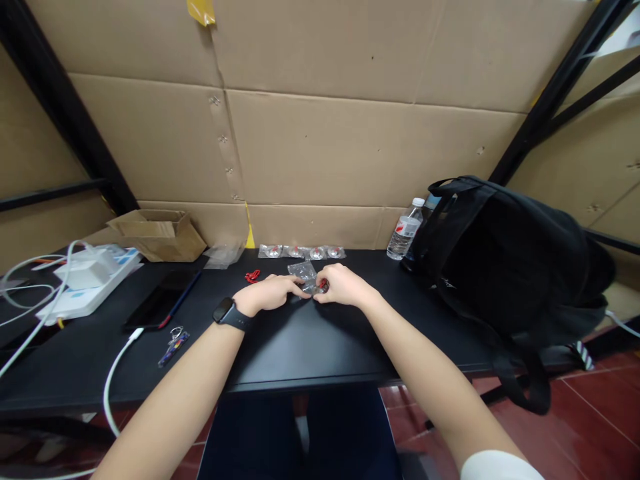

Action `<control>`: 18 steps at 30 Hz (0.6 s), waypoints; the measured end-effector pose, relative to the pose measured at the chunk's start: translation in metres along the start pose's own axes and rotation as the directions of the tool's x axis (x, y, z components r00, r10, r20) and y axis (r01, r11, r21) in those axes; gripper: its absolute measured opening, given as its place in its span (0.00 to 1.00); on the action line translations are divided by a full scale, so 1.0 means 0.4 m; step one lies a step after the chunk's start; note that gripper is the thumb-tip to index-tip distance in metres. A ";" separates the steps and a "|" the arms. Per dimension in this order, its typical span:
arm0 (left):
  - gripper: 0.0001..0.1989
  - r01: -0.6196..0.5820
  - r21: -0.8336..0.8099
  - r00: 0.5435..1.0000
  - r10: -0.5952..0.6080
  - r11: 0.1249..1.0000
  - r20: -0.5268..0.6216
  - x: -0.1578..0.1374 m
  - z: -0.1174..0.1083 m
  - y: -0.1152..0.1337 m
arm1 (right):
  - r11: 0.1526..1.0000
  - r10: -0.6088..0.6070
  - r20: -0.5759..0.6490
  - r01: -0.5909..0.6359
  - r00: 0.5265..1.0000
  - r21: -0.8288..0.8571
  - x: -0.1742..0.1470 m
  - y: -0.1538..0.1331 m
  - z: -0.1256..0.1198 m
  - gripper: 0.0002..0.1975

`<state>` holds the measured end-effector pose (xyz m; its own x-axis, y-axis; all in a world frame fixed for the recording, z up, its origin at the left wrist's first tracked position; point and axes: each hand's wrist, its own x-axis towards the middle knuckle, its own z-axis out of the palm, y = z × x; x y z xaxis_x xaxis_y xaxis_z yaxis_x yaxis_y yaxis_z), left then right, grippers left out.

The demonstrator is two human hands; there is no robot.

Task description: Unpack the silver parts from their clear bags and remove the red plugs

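Observation:
A small clear plastic bag (301, 269) lies on the black table in front of me. My left hand (271, 293), with a dark watch on its wrist, closes its fingers on the lower edge of that bag. My right hand (343, 285) is curled round a small item with a red cord (324, 285); its fingers cover most of it, and its thumb and fingertip meet by the bag opening. Left of the bag sits a loose red cord (253, 276). Behind it, several bagged round silvery pieces with red bits (316, 253) form a row.
At left are a paper bag (173, 240), a stack of clear bags (224, 255), a power strip (95, 287), a phone (160, 300) on a white cable and a keychain (174, 347). At right stand a water bottle (404, 233) and a black backpack (515, 267). Cardboard (320, 147) walls the back.

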<state>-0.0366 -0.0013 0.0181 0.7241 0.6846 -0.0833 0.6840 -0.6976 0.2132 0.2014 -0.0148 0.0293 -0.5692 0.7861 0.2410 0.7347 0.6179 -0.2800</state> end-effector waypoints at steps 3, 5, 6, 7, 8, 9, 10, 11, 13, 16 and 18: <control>0.41 -0.015 -0.003 1.000 0.015 1.000 0.011 0.001 0.000 -0.007 | 0.999 0.046 0.034 -0.047 0.998 0.014 0.001 -0.002 0.012 0.09; 0.40 -0.024 -0.010 1.000 0.024 1.000 0.013 0.001 0.001 -0.011 | 0.998 0.056 0.027 -0.056 0.998 0.029 0.003 0.003 0.020 0.11; 0.39 -0.029 -0.016 0.999 0.029 0.999 0.013 0.001 0.001 -0.012 | 0.998 0.057 0.019 -0.058 0.998 0.039 0.004 0.005 0.023 0.12; 0.38 -0.033 -0.022 0.999 0.033 0.999 0.012 0.001 0.002 -0.012 | 0.997 0.057 0.013 -0.057 0.998 0.053 0.006 0.008 0.026 0.13; 0.38 -0.036 -0.030 0.999 0.036 0.999 0.012 0.001 0.003 -0.012 | 0.996 0.056 0.009 -0.057 0.998 0.066 0.008 0.011 0.028 0.13; 0.37 -0.038 -0.038 0.999 0.038 0.999 0.010 0.000 0.003 -0.012 | 0.995 0.056 0.007 -0.056 0.998 0.078 0.010 0.013 0.031 0.13; 0.36 -0.039 -0.047 0.999 0.039 0.998 0.009 0.000 0.004 -0.011 | 0.994 0.055 0.004 -0.055 0.998 0.089 0.012 0.015 0.035 0.13; 0.35 -0.039 -0.054 0.999 0.039 0.998 0.009 0.000 0.004 -0.010 | 0.994 0.053 0.000 -0.053 0.999 0.097 0.015 0.018 0.038 0.13; 0.34 -0.040 -0.060 0.999 0.041 0.997 0.010 0.000 0.006 -0.010 | 0.993 0.049 -0.017 -0.047 0.999 0.109 0.021 0.021 0.046 0.14; 0.33 -0.041 -0.050 0.999 0.041 0.998 0.016 0.001 0.008 -0.011 | 0.989 0.026 -0.046 -0.019 0.999 0.144 0.029 0.027 0.057 0.13; 0.33 -0.043 -0.041 0.999 0.044 0.998 0.021 0.001 0.009 -0.011 | 0.982 -0.006 -0.049 0.016 0.999 0.190 0.033 0.031 0.064 0.09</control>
<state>-0.0391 0.0015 0.0136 0.7554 0.6484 -0.0947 0.6479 -0.7173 0.2563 0.1936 0.0035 0.0050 -0.5552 0.7803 0.2880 0.6422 0.6222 -0.4478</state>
